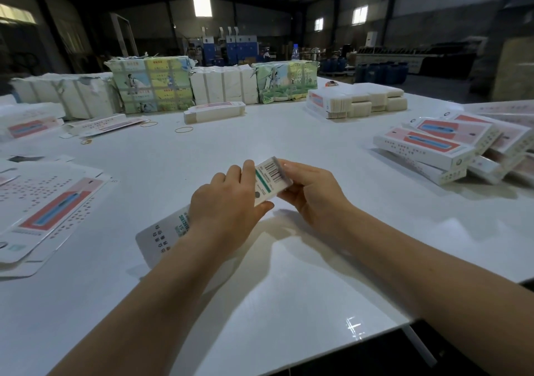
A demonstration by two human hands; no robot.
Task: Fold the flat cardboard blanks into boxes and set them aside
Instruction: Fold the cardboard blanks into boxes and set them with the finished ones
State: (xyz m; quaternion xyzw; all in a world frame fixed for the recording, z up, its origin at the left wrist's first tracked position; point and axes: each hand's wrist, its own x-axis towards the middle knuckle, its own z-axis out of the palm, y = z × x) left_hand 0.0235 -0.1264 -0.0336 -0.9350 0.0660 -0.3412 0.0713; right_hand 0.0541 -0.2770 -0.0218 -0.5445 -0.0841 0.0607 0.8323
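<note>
A white printed cardboard box [268,182] with a barcode end is held just above the white table [202,150] in the middle of the head view. My left hand [228,202] grips its middle from above, fingers curled over the top, thumb underneath. My right hand [312,190] holds the barcode end from the right, fingers behind it. The box's near end with printed text sticks out below my left wrist. Flat pink-and-blue blanks [52,211] lie stacked at the left. Folded boxes [450,147] are piled at the right.
Wrapped bundles [150,83] of blanks stand in a row along the far side. A stack of flat blanks [355,101] sits at the far right, a smaller one [213,112] at the centre back. Rubber bands [183,129] lie loose on the table.
</note>
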